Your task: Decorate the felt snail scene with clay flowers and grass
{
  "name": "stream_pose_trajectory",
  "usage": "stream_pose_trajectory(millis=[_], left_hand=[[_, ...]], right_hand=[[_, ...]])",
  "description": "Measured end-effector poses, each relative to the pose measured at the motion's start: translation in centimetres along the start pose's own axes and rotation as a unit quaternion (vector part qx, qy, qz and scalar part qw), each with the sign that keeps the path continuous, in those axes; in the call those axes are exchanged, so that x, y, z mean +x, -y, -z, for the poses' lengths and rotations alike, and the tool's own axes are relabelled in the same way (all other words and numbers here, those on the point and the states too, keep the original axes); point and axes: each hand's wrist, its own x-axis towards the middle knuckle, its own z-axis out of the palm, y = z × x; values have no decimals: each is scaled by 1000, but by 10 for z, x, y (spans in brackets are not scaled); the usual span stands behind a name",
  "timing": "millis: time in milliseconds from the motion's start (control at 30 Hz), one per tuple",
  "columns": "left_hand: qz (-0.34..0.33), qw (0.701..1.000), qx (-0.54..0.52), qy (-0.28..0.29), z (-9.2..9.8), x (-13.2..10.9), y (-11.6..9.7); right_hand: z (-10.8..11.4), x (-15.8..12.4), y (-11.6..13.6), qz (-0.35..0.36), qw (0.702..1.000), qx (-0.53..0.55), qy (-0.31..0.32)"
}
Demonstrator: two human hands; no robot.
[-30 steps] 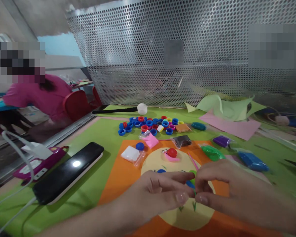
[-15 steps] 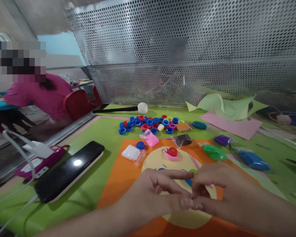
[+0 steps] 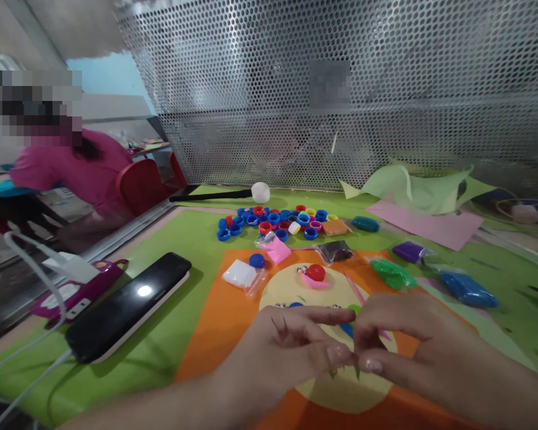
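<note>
My left hand [image 3: 291,346] and my right hand [image 3: 412,349] meet fingertip to fingertip over a pale yellow paper circle [image 3: 345,401] on an orange sheet [image 3: 201,325]. Thumb and fingers are pinched together on both; whatever lies between them is too small or hidden to name. Left index finger reaches out straight above the pinch. On the circle sit a red bottle cap [image 3: 316,273] with pink clay [image 3: 318,285] beneath it, a thin pink strip [image 3: 355,286], and blue and green pieces partly covered by my fingers. Small green bits show below the fingertips.
Several bottle caps [image 3: 273,220] lie behind the sheet. Clay packets surround it: white [image 3: 240,273], pink [image 3: 278,249], black [image 3: 335,251], green [image 3: 392,273], blue [image 3: 468,289]. A power bank [image 3: 130,310] with cables lies left. A perforated metal panel [image 3: 260,89] stands behind; a person in pink sits left.
My right hand has shifted slightly to the right, and its thumb has drawn a little away from the left thumb. The view has tilted slightly; the objects on the table stay put.
</note>
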Motion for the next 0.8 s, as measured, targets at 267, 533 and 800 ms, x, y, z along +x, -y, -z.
stream_pose_trajectory(millis=[267,533,800], left_hand=[[-15,997,-61,45,0,0,6],[3,998,-70,-3,-3,0,5],[4,998,-63,-7,-3,3,6]], right_hand=[[2,-4,5,124,987,72,-70],[-10,0,3,91,971,189,-118],[-16,0,3,75,951,260,-146]])
